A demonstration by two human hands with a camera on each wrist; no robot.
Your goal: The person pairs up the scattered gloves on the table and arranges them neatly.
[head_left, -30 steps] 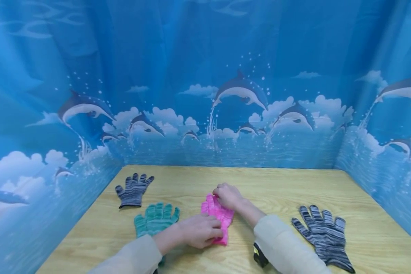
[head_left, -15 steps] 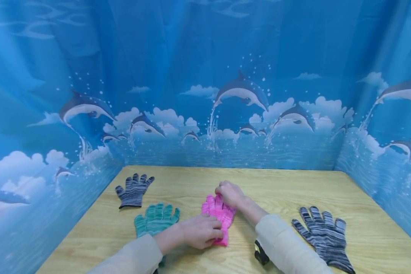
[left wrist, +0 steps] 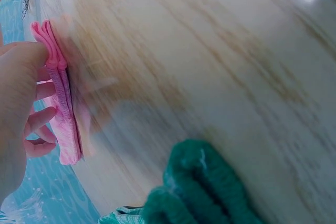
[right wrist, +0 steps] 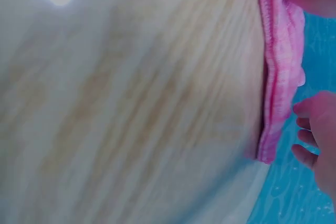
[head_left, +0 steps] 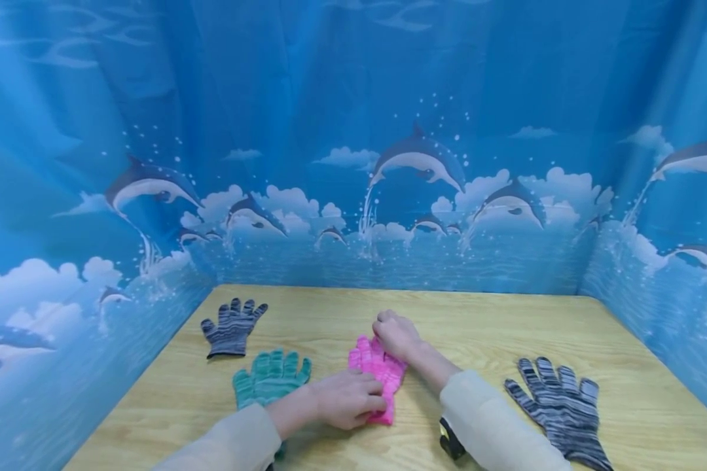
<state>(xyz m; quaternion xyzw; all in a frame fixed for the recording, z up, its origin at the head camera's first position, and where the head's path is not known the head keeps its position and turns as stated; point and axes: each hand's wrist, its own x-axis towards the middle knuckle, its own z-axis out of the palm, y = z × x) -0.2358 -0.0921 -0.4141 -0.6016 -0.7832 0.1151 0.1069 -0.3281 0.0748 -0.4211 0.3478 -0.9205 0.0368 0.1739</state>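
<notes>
A pink knit glove lies on the table in front of me, fingers pointing away and cuff toward me. My left hand is over its cuff end; in the left wrist view the thumb meets the folded cuff and the other fingers bend loosely along the glove. At the glove's far right side, my right hand pinches the tip of one glove finger between curled fingers. The right wrist view shows the pink glove edge-on, lying low, with my right fingertips at its side. A green glove lies partly under my left forearm.
A grey-and-black striped glove lies at the far left of the wooden table. Another striped glove is at the right, near my right sleeve. A blue curtain with dolphins stands around the table's back and sides.
My right hand has shifted slightly to the right with the glove finger, and the pink glove's fingers look more spread. My left hand stays at the cuff.
</notes>
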